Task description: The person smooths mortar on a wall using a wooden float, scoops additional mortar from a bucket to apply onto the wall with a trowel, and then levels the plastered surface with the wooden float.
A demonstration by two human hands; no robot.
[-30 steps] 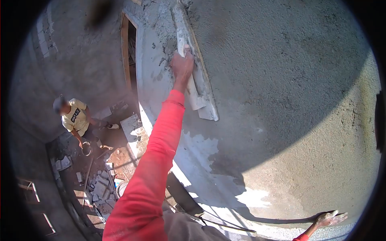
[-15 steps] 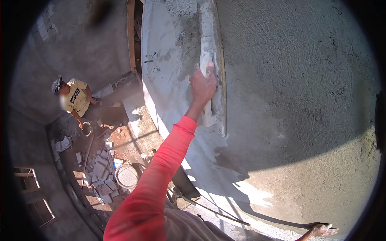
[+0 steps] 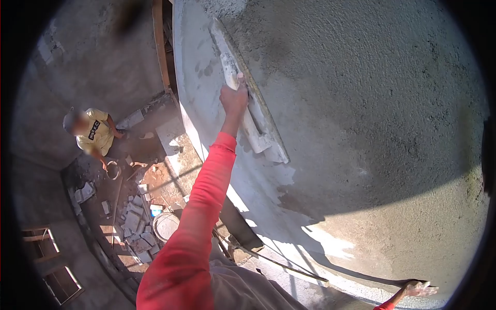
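A long plastering float (image 3: pixel 261 116) lies flat against the wet grey wall (image 3: pixel 361 124), tilted with its top end to the left. The red-sleeved arm reaches up to it, and my left hand (image 3: pixel 235 101) is wrapped round its pale handle. At the lower right, my right hand (image 3: pixel 421 288) rests by the wall's lower edge, fingers stretched out and holding nothing. Both hands have pale plaster on them. Smooth pale plaster lies left of the float, rougher grey plaster right of it.
Below left stands a person (image 3: pixel 95 132) in a yellow shirt, holding a round container (image 3: pixel 113 170). Near them lie broken blocks (image 3: pixel 134 219) and a round tub (image 3: pixel 166 226). A wooden frame (image 3: pixel 161 46) edges an opening at the upper left.
Against half a second ago, the float and my left hand have moved left, and the float has tilted from nearly upright. My right hand stays low at the right, its fingers still spread.
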